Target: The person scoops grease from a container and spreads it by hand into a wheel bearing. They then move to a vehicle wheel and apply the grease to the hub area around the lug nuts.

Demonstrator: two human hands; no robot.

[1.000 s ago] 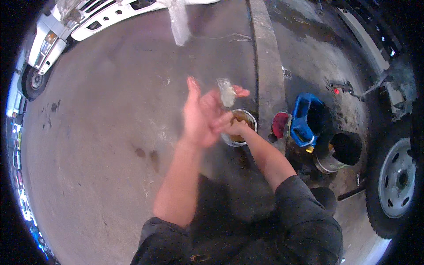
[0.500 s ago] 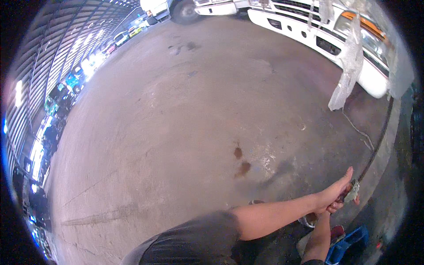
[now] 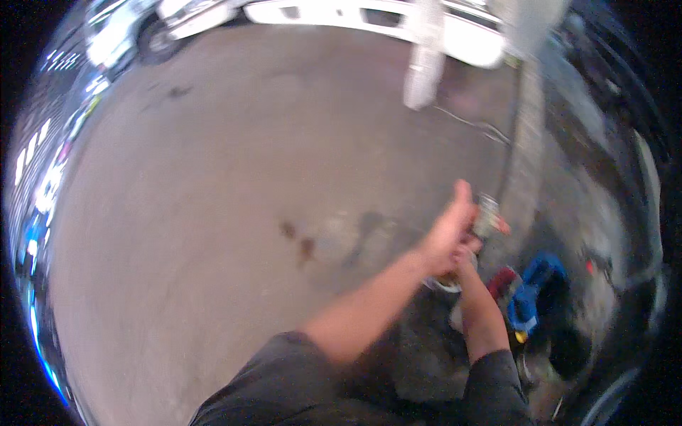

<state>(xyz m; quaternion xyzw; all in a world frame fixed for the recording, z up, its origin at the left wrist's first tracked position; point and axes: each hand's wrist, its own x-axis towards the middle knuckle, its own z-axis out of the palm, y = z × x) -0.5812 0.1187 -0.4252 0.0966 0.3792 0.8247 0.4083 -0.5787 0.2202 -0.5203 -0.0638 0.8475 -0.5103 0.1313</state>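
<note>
My left hand [image 3: 449, 231] reaches forward with its thumb stretched up, at a small pale grey-green object [image 3: 487, 215] that looks partly see-through. Its fingers seem to wrap behind that piece; motion blur hides its exact kind. Just below, my right hand [image 3: 465, 250] is closed, its fingers curled against the heel of the left hand. What sits inside the right hand, if anything, is hidden. Beneath the hands, a round white-rimmed container [image 3: 444, 285] shows in part.
A blue object [image 3: 527, 302] and a red item [image 3: 501, 282] lie right of my right forearm. White trucks [image 3: 465, 44] stand at the far side, one with plastic wrap [image 3: 425, 71] hanging down. A pale concrete strip [image 3: 527, 142] crosses the stained floor [image 3: 213, 177].
The view has swung to the right, so the trucks, the floor stains and my hands sit farther left. Both hands stay together by the pale object. More of my right forearm shows.
</note>
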